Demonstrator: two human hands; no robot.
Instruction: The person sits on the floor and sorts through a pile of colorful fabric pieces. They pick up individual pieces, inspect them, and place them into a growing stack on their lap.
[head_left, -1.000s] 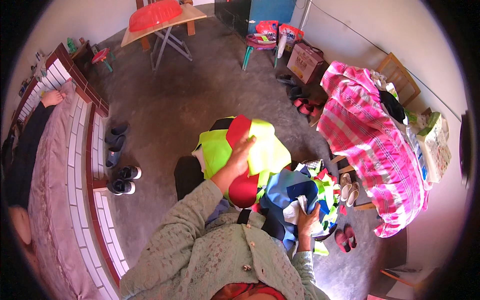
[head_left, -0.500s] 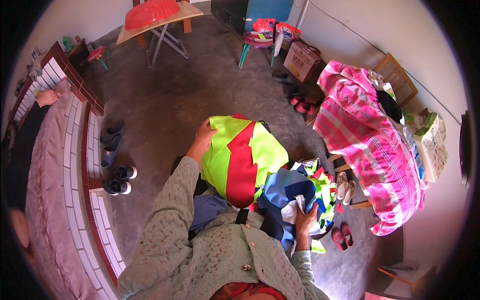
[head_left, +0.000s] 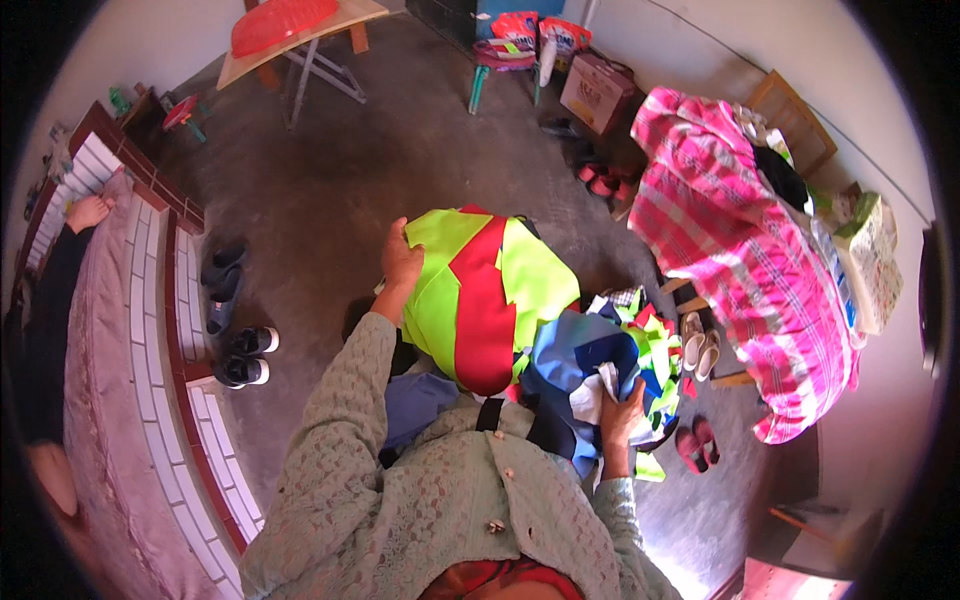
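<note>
A lime-green cloth [head_left: 540,275] with a broad red band [head_left: 487,330] is spread in front of me over my lap. My left hand [head_left: 403,258] grips its far left edge, thumb against the green fabric. To the right is a heap of scraps in blue, white, lime and red. Bunched blue cloth [head_left: 560,350] lies at the heap's near side. My right hand [head_left: 622,412] is closed on a white cloth scrap [head_left: 588,396] beside the blue cloth; its fingertips are partly hidden. Grey-blue fabric [head_left: 420,398] rests under my left forearm.
A pink plaid cloth [head_left: 720,260] covers furniture on the right. Shoes [head_left: 245,355] stand on the floor at left, and red slippers [head_left: 697,445] at right. Another person's arm [head_left: 60,275] rests on the bed [head_left: 110,400]. A folding table [head_left: 310,45] carries a red basin [head_left: 280,24].
The view has shifted slightly. Both hands keep their holds, and the green and red cloth stays spread out in much the same way.
</note>
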